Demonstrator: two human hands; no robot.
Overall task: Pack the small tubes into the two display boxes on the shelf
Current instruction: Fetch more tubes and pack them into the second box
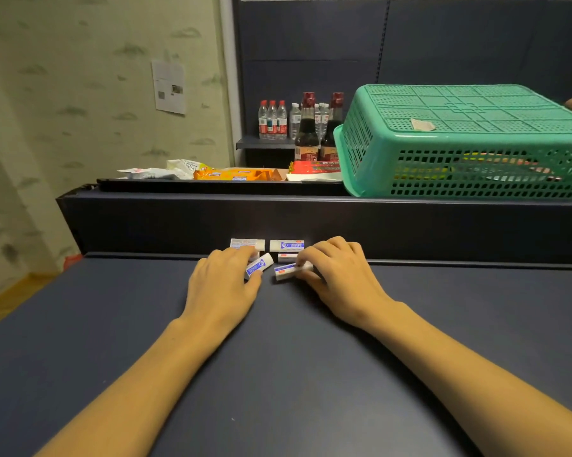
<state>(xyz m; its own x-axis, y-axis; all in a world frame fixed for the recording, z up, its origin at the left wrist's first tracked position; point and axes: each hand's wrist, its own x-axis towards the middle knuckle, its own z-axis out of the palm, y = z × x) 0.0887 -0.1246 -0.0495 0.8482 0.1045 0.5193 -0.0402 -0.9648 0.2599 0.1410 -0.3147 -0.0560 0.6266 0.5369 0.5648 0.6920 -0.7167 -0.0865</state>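
Note:
Several small white tubes with blue labels lie on the dark blue shelf (278, 341) against its back wall. My left hand (225, 282) pinches one tube (259, 264) between thumb and fingers. My right hand (335, 272) pinches another tube (288, 270) by its right end. Two white boxes stand against the back wall: the left one (247, 244) and the right one (286, 245). One more tube (286, 257) lies between the boxes and my hands. I cannot see inside the boxes.
A green plastic basket (459, 143) stands upside down on the upper ledge at the right. Snack packets (235, 174) lie on that ledge at the left. Dark sauce bottles (306, 133) and water bottles (272, 120) stand behind.

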